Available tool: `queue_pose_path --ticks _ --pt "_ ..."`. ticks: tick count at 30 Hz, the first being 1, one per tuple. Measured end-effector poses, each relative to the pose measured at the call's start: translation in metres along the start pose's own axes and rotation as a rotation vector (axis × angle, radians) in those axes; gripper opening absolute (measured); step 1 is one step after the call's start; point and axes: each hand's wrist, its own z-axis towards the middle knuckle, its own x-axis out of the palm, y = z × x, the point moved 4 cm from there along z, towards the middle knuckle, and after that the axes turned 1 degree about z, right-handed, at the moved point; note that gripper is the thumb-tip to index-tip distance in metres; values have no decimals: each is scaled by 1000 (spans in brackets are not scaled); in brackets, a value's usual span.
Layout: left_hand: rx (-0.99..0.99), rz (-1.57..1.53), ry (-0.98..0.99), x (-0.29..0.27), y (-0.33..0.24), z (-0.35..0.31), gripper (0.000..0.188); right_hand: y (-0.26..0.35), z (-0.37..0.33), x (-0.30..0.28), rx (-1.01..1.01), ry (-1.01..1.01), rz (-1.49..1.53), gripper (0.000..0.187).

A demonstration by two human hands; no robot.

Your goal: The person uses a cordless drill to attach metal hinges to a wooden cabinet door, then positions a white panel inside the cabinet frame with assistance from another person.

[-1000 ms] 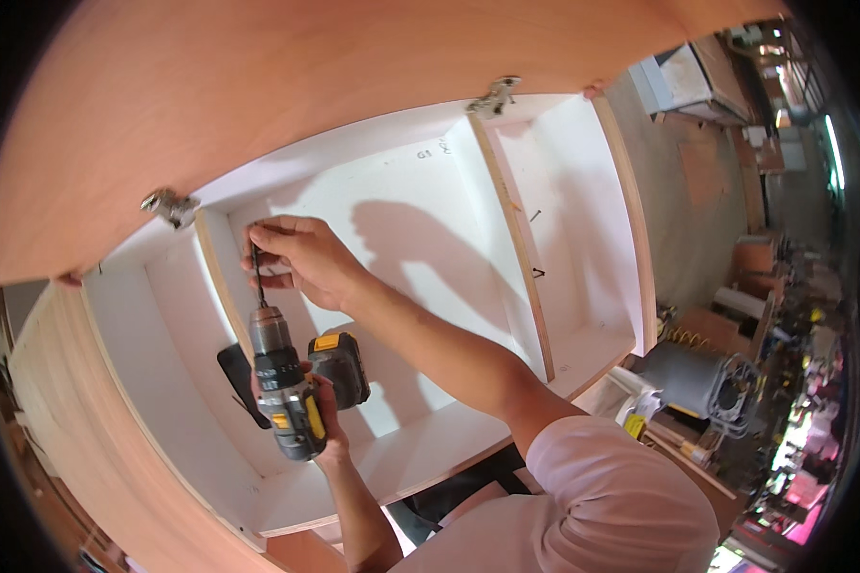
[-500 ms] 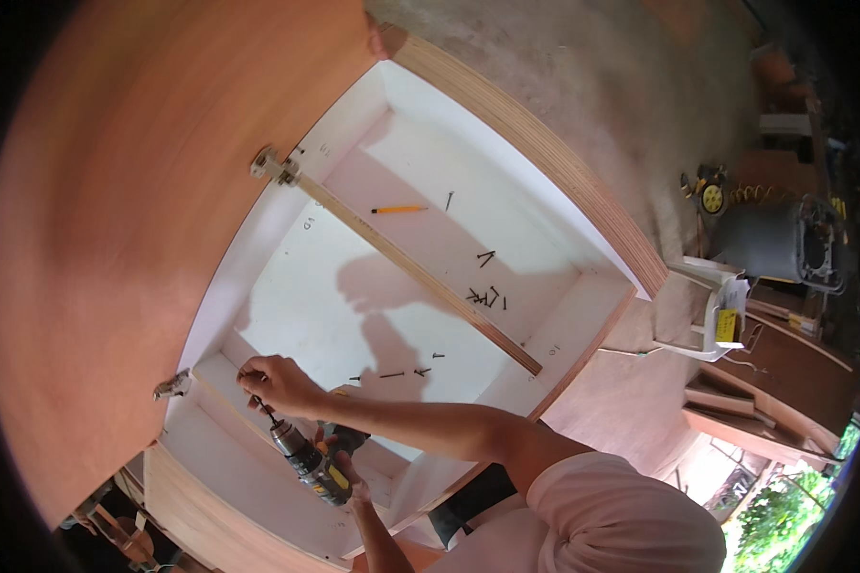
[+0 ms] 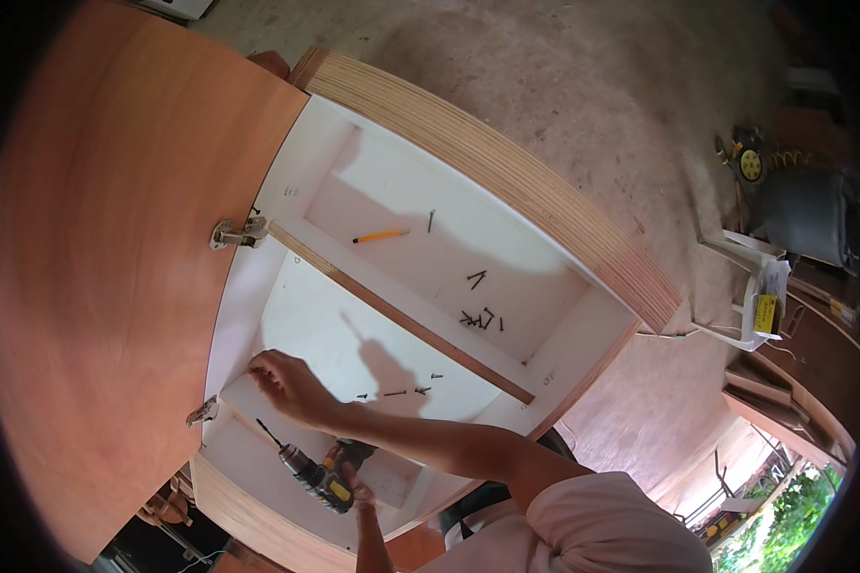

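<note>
My left hand [image 3: 356, 489] is wrapped round the grip of a black and yellow cordless drill [image 3: 306, 468]. A long, thin bit points up and left, its tip near a white divider board [image 3: 246, 393] in a cabinet. My right hand [image 3: 282, 382] hovers above that divider, beyond the bit. Its fingers are curled together; whatever they pinch, if anything, is hidden. A metal hinge [image 3: 201, 413] sits left of this hand, where the brown wooden door [image 3: 115, 258] meets the cabinet. A second hinge [image 3: 237, 234] is farther up the same edge.
Dark screws [image 3: 478, 320] lie scattered inside the white cabinet, near a yellow pencil [image 3: 380, 236]. A wood-edged divider [image 3: 401, 310] crosses the middle. Thick wooden edging [image 3: 487, 162] runs along the far side. A white chair [image 3: 750, 306] stands on the floor at right.
My right hand has moved up and away from the drill bit, which now shows bare to its tip. The drill stays in my left hand. The whole view has shifted.
</note>
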Motion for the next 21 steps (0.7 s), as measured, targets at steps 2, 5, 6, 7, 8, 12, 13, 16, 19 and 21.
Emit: queue_pose_path --ticks 2,5,6,7,8,12,13,16,19,21 --pt "-24 -18 4 3 -7 1 60 12 4 -28 36 -9 38 10" --pt "-19 -39 -6 5 -15 4 55 29 10 -71 101 -70 105 9" --pt "-4 -45 -3 6 -16 4 53 34 17 -85 115 -90 112 11" --pt "-10 -22 -12 6 -16 4 52 43 26 -102 63 -156 73 14" --pt "-12 -4 -23 5 -15 3 51 48 37 -121 121 -208 93 17" --pt "-53 30 -17 3 -10 0 48 78 101 -178 42 -351 268 16" --pt "-70 30 -25 2 -9 -2 48 78 121 -183 105 -358 416 14" --pt "-86 26 -48 3 -7 -2 48 85 167 -190 46 -445 462 13" --pt "-41 0 -54 5 -10 0 48 80 196 -179 43 -447 602 15" --pt "-51 -35 -71 6 -11 1 47 74 202 -174 52 -448 630 16"
